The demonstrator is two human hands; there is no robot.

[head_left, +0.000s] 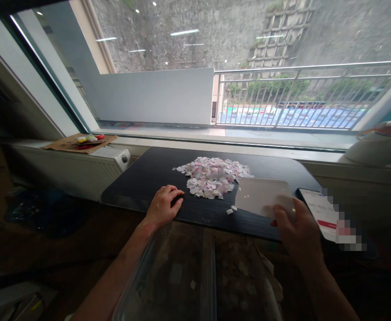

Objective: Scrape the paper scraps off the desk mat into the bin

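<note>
A heap of small pale pink and white paper scraps [215,174] lies on the black tabletop [142,171]. My right hand [296,227] grips the right end of a flat white plastic sheet [257,194], fingers and thumb on either side of it. The sheet is tilted beside the heap's right side. A few loose scraps [231,209] lie near its lower left corner. Resting at the table's front edge, left of the heap, my left hand [164,203] holds nothing, with thumb and fingers apart and slightly bent.
Below the front edge stand a clear plastic bin [168,276] and a dim container [245,276] with scraps inside. At the right is a phone [319,209]. A radiator [98,167] and a brown paper piece [64,145] with small colourful items are left. A window is behind.
</note>
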